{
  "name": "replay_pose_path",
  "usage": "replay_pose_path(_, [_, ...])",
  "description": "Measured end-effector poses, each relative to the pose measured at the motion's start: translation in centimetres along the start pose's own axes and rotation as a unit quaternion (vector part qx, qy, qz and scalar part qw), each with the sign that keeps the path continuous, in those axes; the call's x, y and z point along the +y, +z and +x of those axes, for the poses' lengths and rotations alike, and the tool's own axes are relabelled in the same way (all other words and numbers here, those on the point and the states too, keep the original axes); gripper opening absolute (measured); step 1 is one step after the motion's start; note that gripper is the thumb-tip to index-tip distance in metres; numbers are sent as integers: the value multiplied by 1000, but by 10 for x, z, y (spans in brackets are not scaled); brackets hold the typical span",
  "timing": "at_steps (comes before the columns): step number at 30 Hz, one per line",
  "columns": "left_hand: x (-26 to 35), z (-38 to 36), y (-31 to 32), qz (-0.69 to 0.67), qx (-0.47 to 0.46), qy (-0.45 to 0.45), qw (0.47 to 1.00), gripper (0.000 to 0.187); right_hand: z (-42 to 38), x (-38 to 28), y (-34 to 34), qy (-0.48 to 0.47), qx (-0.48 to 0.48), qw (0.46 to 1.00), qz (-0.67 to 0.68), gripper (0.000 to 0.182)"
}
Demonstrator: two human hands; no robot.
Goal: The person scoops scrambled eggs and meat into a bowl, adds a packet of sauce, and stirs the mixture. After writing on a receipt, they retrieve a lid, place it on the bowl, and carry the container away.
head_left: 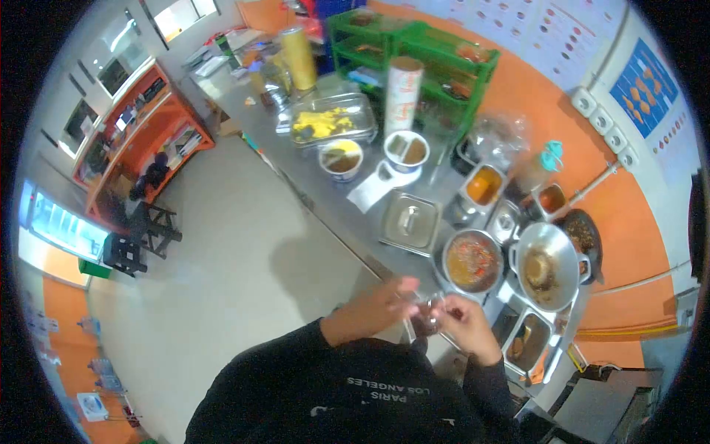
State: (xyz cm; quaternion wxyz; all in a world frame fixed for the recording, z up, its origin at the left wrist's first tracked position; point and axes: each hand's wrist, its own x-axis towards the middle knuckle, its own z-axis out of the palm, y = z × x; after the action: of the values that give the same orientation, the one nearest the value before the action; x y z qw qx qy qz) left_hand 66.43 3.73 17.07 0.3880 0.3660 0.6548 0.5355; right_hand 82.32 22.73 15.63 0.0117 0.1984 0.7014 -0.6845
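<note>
While the blur hides its exact shape, the small, glossy, dark-brown and partly see-through item sits between the two hands, held up in front of the black printed sweatshirt at the near long edge of the grey metal tabletop. On the right hand, the fingers curl round one side of it and seem to pinch it. On the left hand, the fingers reach its upper side, but I cannot tell whether they grip it or only brush it.

It looks light enough for fingertips alone. The sheen suggests a smooth, perhaps slippery skin; whether it is stiff like a small jar or soft like a filled bag is not clear. A steady hold low on its sides with one hand, leaving the top to the other, would probably suit; a hard squeeze could make a soft one bulge or slip.

Just beyond the fingers, near that edge, stands a round steel bowl of orange-red liquid. Next comes a square steel container with a lid, then a two-handled silver pan towards the right end. Farthest out, a green plastic rack stands along the back edge.
</note>
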Motion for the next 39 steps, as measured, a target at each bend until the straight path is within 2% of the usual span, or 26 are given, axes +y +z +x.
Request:
replay_pose_path(3, [-20, -28, -90, 48, 50, -69, 995, 52, 78, 16, 18, -47, 98, 994, -28, 9])
replay_pose_path(5, [-36, -49, -145, 77, 85, -76, 991, 53, 136, 23, 16, -71, 179, 980, -41, 10])
replay_pose_path(9, [-34, -65, -223, 107, 140, -103, 979, 50, 230, -23, 17, -71, 297, 951, -57, 11])
replay_pose_path(11, [-34, -57, -255, 106, 155, -118, 975, 51, 299, 4, -8, -171, 339, 917, -122, 12])
replay_pose_path(14, [-47, -37, -302, 135, 170, -123, 968, 52, 354, -40, 3, -88, 368, 923, -74, 19])
replay_pose_path(17, [-74, -17, -348, 189, 176, -117, 959, 52, 406, -42, -1, -87, 413, 874, -240, 24])
replay_pose_path(20, [-93, 2, -390, 212, 196, -157, 944, 52, 445, -22, -1, -70, 465, 819, -328, 26])
replay_pose_path(22, [-94, 12, -409, 187, 220, -225, 931, 52, 442, -33, 11, -57, 469, 822, -318, 26])
replay_pose_path(24, [-99, 22, -425, 152, 226, -246, 930, 53, 446, -29, 15, -39, 481, 811, -332, 25])
replay_pose_path(26, [-108, 32, -440, 151, 227, -262, 926, 53, 445, -36, 19, -19, 452, 802, -389, 24])
replay_pose_path(30, [-135, 52, -464, 200, 196, -216, 935, 53, 449, -39, 28, 5, 431, 772, -467, 26])
replay_pose_path(33, [-136, 76, -471, 224, 145, -197, 943, 55, 456, -30, 33, -97, 455, 729, -503, 30])
replay_pose_path(36, [-137, 100, -484, 230, 97, -204, 947, 56, 455, -54, 43, 1, 488, 778, -397, 28])
replay_pose_path(37, [-142, 106, -488, 234, 88, -197, 948, 56, 453, -56, 40, 27, 447, 774, -447, 23])
replay_pose_path(39, [-149, 115, -497, 251, 65, -178, 949, 56, 457, -33, 32, -29, 428, 722, -543, 24])
